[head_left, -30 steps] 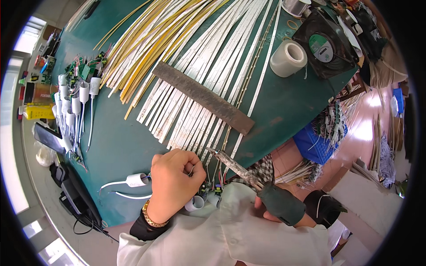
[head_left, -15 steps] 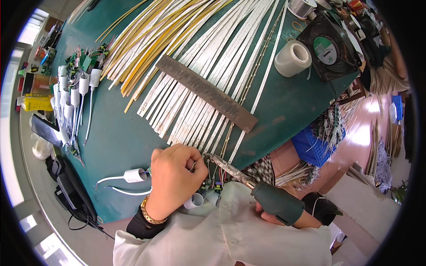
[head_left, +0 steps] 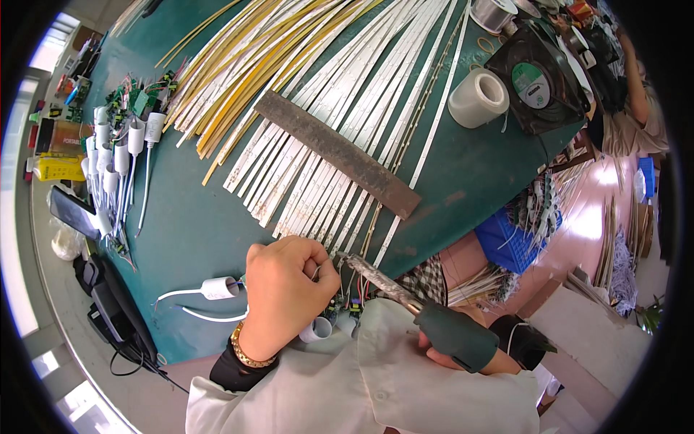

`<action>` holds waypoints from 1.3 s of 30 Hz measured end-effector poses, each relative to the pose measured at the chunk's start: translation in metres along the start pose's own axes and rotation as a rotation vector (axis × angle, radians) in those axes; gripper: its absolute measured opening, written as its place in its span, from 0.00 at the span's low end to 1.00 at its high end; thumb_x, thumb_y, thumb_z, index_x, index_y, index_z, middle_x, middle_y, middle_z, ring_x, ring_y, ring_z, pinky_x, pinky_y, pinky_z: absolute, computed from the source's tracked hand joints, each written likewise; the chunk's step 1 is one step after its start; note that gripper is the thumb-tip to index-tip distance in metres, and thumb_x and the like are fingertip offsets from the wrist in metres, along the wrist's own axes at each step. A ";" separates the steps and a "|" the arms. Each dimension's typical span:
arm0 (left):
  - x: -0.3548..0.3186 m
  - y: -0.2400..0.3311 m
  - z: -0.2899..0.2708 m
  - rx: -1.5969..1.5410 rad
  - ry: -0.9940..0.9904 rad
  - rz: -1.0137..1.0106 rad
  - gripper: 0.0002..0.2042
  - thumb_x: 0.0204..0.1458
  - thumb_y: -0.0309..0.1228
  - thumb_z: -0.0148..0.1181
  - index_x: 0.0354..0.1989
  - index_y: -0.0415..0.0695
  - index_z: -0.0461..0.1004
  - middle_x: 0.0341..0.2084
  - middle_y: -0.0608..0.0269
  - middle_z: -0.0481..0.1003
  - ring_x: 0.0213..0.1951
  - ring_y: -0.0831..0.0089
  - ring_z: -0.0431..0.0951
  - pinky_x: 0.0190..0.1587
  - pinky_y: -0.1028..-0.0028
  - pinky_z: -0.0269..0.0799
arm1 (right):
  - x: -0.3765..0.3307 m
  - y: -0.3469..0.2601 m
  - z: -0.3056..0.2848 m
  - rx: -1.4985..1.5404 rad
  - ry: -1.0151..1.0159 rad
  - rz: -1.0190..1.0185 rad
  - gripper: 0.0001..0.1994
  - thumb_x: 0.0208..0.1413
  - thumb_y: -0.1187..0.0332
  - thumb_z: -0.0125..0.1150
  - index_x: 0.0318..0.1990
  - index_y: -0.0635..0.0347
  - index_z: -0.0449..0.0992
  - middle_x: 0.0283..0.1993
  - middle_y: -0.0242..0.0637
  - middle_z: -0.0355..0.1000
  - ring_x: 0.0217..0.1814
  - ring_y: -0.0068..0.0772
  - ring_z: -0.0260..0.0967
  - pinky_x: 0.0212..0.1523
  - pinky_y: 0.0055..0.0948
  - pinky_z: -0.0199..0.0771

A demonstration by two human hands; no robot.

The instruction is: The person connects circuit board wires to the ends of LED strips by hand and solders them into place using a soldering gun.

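My left hand [head_left: 285,278] is closed in a pinch beside the near ends of several white LED strips [head_left: 296,199]. A thin wire [head_left: 316,273] shows between its thumb and forefinger. My right hand [head_left: 439,356] is wrapped around the dark green handle of a soldering iron [head_left: 457,336], which hides most of the fingers. The iron's tip points up and left, close to the strip ends and my left fingertips. A flat, rusty metal bar [head_left: 336,154] lies across the strips. Small circuit boards with wires [head_left: 354,304] sit partly hidden below the iron's tip.
White lamp caps with cables [head_left: 219,288] lie left of my left hand, more [head_left: 136,137] further left. A clear tape roll [head_left: 478,98], a black fan [head_left: 536,83] and a solder spool [head_left: 493,13] stand back right. Below the table's right edge is a blue basket [head_left: 515,242].
The soldering iron has shifted slightly right and down. My left hand stays nearly in place, still pinching. At the far right, another person's arm has moved.
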State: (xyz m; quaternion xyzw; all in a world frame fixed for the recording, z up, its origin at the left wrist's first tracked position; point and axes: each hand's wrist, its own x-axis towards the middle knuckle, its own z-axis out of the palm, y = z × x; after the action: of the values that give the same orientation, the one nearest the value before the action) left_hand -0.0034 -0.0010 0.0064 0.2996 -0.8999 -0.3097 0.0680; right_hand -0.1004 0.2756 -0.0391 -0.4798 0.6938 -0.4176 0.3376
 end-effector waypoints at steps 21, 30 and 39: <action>0.002 -0.001 0.001 -0.027 -0.006 0.011 0.06 0.32 0.22 0.61 0.16 0.47 0.70 0.12 0.73 0.66 0.17 0.73 0.65 0.29 0.71 0.52 | -0.009 -0.013 -0.006 -0.027 0.059 0.183 0.23 0.31 0.63 0.75 0.39 0.58 0.76 0.32 0.37 0.74 0.28 0.41 0.73 0.30 0.34 0.75; 0.002 -0.002 0.002 -0.030 -0.005 0.005 0.06 0.32 0.22 0.61 0.16 0.47 0.70 0.12 0.74 0.65 0.16 0.73 0.64 0.29 0.71 0.52 | 0.031 -0.041 -0.037 0.400 -0.174 0.400 0.11 0.42 0.67 0.66 0.34 0.56 0.74 0.32 0.36 0.72 0.31 0.38 0.69 0.34 0.29 0.69; 0.001 -0.002 0.002 -0.039 0.013 0.025 0.05 0.33 0.23 0.61 0.16 0.47 0.71 0.12 0.74 0.66 0.16 0.73 0.64 0.27 0.70 0.51 | 0.020 -0.037 -0.046 0.384 -0.256 0.312 0.17 0.58 0.57 0.56 0.41 0.64 0.72 0.38 0.41 0.73 0.45 0.37 0.70 0.49 0.34 0.67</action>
State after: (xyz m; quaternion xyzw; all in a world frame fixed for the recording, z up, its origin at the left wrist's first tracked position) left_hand -0.0036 -0.0022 0.0035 0.2889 -0.8969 -0.3243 0.0836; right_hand -0.1327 0.2617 0.0122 -0.3433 0.6192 -0.4205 0.5674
